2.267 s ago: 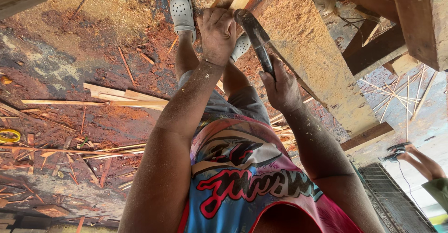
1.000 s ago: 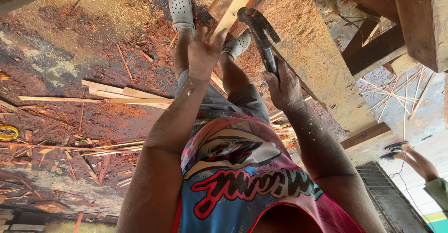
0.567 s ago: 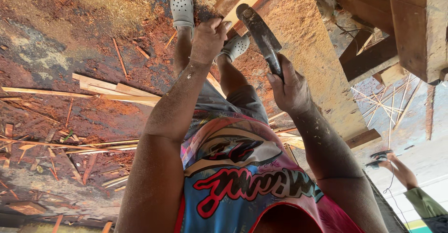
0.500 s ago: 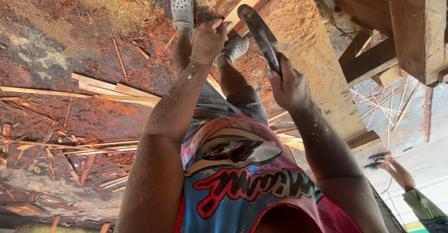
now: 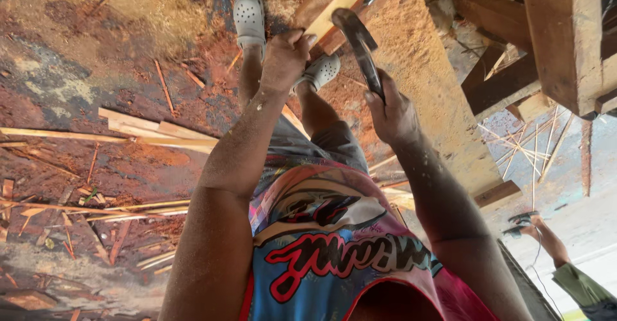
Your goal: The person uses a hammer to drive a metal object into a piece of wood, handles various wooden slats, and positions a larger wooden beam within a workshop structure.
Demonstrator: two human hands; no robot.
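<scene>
A sawdust-strewn workshop floor point(image 5: 96, 70), reddish and littered with wood offcuts, fills the view from a head camera that shows the scene upside down. A dark, curved metal tool point(image 5: 360, 44) is clamped in the fist of the right hand point(image 5: 393, 112), its head rising above the knuckles and ending just beside a pale wooden plank point(image 5: 334, 0). The left hand point(image 5: 286, 57), fingers curled together, presses on the edge of that plank, near the tool's head; whether it grips the wood cannot be told. Beyond the left hand, two grey clogs point(image 5: 249, 16) stand on the floor, one partly hidden behind the wrist. A wide, sawdust-coated board point(image 5: 437, 102) runs past the right hand, with heavy timber beams point(image 5: 565, 32) farther out on that side. Loose wooden strips point(image 5: 154, 128) lie well apart from the left arm. At the frame's far corner, another person's hand point(image 5: 536, 224) rests on a small dark tool.
</scene>
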